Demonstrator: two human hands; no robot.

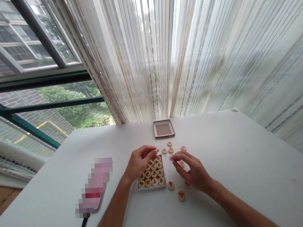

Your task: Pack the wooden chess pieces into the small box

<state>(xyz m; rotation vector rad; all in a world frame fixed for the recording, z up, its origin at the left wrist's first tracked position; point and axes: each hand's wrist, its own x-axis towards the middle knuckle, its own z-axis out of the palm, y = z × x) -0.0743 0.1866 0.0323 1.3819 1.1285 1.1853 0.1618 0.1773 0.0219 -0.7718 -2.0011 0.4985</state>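
Left hand (141, 161) above the box (152, 187), right hand (194, 171) among the red-marked discs (170, 185)

The left hand is bent over the far part of the open box; its thumb and fingers are closed, and they seem to pinch a pale disc (156, 152). The right hand has its thumb and forefinger close together at one small disc (171, 156) on the white table (233, 149); I cannot tell if this disc is gripped or only touched.

Inside the box, black-marked discs (154, 173) lie flat in close rows. The red-marked ones lie loose, to the right of it and beyond. I judge that each disc is light, hard and not fragile, a little smooth, so it could slip or roll on its edge. The best hold is by the rim, between thumb and forefinger.

About the writing: on the red side I can read 兵 (171, 150), 炮 (164, 151) and 士 (183, 148). In the box, several black ones show 卒, in the right column. Other characters are too small for certainty. The lid (164, 129), behind, shows its inner side, where I see no brand.
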